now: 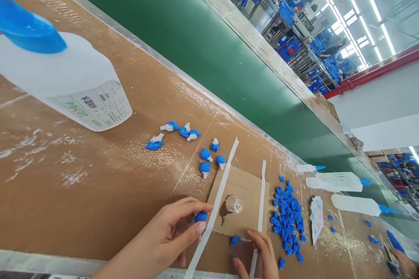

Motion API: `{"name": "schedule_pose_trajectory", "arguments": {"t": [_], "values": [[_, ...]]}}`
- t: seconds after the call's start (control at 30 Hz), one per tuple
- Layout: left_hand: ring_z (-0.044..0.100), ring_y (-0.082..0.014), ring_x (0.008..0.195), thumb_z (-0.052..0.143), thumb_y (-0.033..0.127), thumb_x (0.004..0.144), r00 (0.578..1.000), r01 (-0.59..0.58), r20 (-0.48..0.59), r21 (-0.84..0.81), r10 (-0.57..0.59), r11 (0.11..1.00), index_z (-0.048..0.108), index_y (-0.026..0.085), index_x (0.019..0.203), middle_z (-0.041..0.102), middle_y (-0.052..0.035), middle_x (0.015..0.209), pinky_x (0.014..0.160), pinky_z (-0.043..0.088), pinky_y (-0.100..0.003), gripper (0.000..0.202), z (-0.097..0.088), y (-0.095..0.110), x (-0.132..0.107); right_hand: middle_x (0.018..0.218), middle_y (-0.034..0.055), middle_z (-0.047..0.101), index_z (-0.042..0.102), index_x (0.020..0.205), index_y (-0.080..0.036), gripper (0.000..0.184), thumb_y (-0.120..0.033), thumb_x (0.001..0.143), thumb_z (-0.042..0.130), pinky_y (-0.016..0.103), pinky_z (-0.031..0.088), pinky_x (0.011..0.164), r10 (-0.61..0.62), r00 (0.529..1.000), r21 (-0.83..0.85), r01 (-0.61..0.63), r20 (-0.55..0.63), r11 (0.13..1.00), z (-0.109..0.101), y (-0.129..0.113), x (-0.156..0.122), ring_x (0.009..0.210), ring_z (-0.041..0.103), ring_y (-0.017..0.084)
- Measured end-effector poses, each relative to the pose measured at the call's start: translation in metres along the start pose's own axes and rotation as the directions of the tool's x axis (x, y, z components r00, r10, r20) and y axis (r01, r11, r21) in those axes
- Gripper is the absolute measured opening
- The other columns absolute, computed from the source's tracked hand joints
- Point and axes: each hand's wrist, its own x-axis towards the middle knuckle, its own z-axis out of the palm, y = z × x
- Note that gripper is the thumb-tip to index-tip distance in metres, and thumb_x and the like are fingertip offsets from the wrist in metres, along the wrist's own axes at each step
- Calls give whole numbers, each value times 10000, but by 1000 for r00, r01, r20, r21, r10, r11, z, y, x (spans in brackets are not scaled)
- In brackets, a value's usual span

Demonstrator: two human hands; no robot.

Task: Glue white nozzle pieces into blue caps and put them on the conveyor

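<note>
Where a glass cup (234,204) lies, brown liquid (224,212) wets cardboard (244,185).

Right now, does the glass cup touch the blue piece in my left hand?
Apart: the head view shows a white strip between the glass cup and blue piece.

**Q:** Left hand (157,239)?
**A:** Bare; slim build, with long, tapering fingers (191,205).

**Q:** Left thumbnail (201,227)?
**A:** Long, rounded oval; glossy, pale polish.

**Q:** Right hand (260,255)?
**A:** Likewise bare; narrow and slim-fingered, cut off by the lower frame edge.

**Q:** Right thumbnail (235,263)?
**A:** Similar rounded shape and glossy finish; small in view.

**Q:** Left forearm (121,266)?
**A:** Bare, smooth, narrowing toward the wrist; only a short length in frame.
</note>
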Motion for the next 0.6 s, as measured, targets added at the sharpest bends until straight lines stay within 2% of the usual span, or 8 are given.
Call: {"name": "schedule_pose_trajectory", "arguments": {"t": [0.13, 0.27, 0.47, 0.6], "values": [[571, -149, 656, 614, 674, 757, 999, 6, 44, 0, -6, 1000, 670, 214, 1094, 499, -27, 909, 401, 542, -200, 573, 3, -9, -1, 964, 71, 630, 635, 1089, -235, 265, -386, 871, 627, 328, 524, 701, 23, 992, 7, -23, -121, 1000, 17, -5, -7, 812, 614, 207], [581, -154, 701, 608, 591, 817, 998, 22, 55, 4, -22, 1000, 650, 245, 1144, 508, -28, 946, 437, 558, -194, 478, 1, -16, -3, 961, 83, 619, 678, 1035, -236, 241, -394, 856, 648, 362, 535, 718, 39, 976, -30, -47, -213, 998, 30, -10, -16, 865, 626, 234], [607, -172, 727, 615, 551, 834, 996, 55, 72, 17, -56, 998, 648, 256, 1157, 517, -26, 915, 420, 544, -185, 439, 1, -20, -2, 947, 69, 597, 687, 1076, -285, 219, -392, 907, 594, 363, 532, 722, 45, 983, -21, -50, -176, 999, 32, -15, -16, 866, 607, 222], [605, -159, 701, 643, 542, 816, 996, 68, 55, 7, -68, 998, 674, 264, 1122, 535, -26, 928, 424, 541, -185, 415, 5, -20, -4, 996, 76, 610, 662, 1133, -284, 276, -419, 903, 595, 374, 528, 755, 66, 983, -26, -72, -171, 997, 30, -17, -17, 905, 613, 229]]}}
